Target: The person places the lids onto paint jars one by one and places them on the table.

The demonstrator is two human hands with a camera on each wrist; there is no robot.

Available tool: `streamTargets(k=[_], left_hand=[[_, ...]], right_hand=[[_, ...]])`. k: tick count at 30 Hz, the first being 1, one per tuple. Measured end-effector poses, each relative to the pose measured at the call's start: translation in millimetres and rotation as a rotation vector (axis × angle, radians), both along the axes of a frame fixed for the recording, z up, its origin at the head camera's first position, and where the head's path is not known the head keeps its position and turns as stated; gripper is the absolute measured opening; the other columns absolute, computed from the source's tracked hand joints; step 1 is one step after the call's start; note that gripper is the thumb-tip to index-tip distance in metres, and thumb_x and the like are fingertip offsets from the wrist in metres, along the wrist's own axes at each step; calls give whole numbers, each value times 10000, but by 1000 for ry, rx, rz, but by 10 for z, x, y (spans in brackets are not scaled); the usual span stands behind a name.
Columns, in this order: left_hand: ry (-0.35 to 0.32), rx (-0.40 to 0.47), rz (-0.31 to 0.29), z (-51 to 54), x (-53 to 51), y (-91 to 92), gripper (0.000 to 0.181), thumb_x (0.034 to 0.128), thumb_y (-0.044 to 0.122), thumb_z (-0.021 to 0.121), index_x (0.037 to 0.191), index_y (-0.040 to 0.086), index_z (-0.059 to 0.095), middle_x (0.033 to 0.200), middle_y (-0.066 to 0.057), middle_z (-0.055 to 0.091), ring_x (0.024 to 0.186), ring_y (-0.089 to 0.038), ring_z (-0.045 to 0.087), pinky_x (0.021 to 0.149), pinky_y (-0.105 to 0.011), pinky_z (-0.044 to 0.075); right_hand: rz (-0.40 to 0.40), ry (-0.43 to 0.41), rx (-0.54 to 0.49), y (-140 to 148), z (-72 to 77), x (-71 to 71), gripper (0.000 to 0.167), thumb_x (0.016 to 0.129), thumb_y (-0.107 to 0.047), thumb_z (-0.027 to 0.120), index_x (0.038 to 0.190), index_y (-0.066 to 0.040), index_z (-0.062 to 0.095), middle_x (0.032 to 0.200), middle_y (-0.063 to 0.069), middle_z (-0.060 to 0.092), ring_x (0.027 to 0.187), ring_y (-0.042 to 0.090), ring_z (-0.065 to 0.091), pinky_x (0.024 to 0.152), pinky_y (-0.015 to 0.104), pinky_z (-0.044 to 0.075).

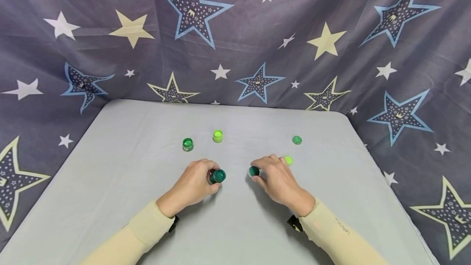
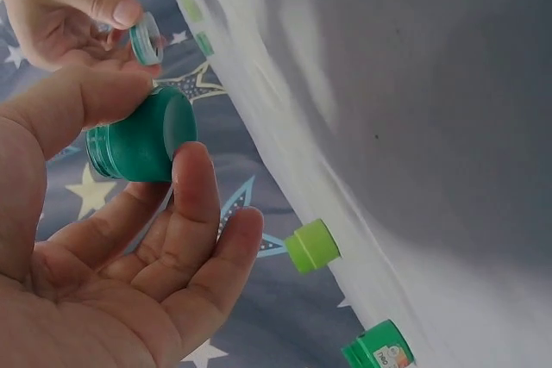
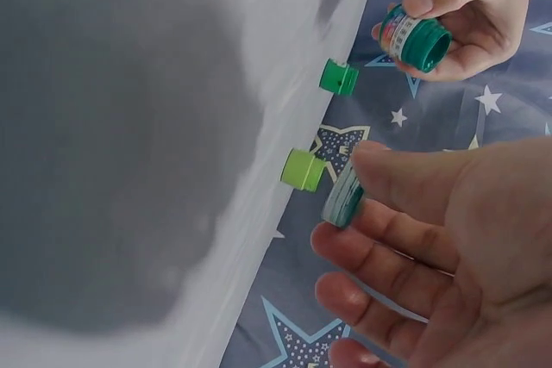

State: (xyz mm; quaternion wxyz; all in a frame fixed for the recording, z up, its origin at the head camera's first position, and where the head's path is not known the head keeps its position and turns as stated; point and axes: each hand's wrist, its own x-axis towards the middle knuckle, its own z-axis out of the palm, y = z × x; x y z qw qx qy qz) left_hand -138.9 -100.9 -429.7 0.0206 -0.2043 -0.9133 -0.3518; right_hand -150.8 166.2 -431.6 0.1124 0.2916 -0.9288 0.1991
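Clamping a dark green jar between the thumb and fingers of the left hand, turning its uncapped mouth toward the head camera; pinching a dark green lid between the thumb and fingertips of the right hand. Holding jar and lid over the middle of the pale gray tabletop, near each other but not touching. Facing, beyond the left hand, an uncapped mid-green jar and, slightly farther back and to the right, an uncapped lime jar, both upright. Partly covering, with the right hand in the head view, a lime lid; facing also a mid-green lid, farther back and to the right. Wearing pale yellow sleeves. Working before a dark drape bearing white, yellow and blue-edged stars.
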Motion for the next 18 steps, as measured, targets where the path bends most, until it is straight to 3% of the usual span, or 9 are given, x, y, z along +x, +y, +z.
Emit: streamTargets(k=[18], left_hand=[[41,-16,-51,-32,42,74,276,757,34,873,993,16,733,891,-22,649,700,-82,535,634,-225,485]], right_hand=[[45,1,-19,-140,11,114,353,834,-191,862,1154,-102,743,1107,-1,750,978,187,616,786,350,362]])
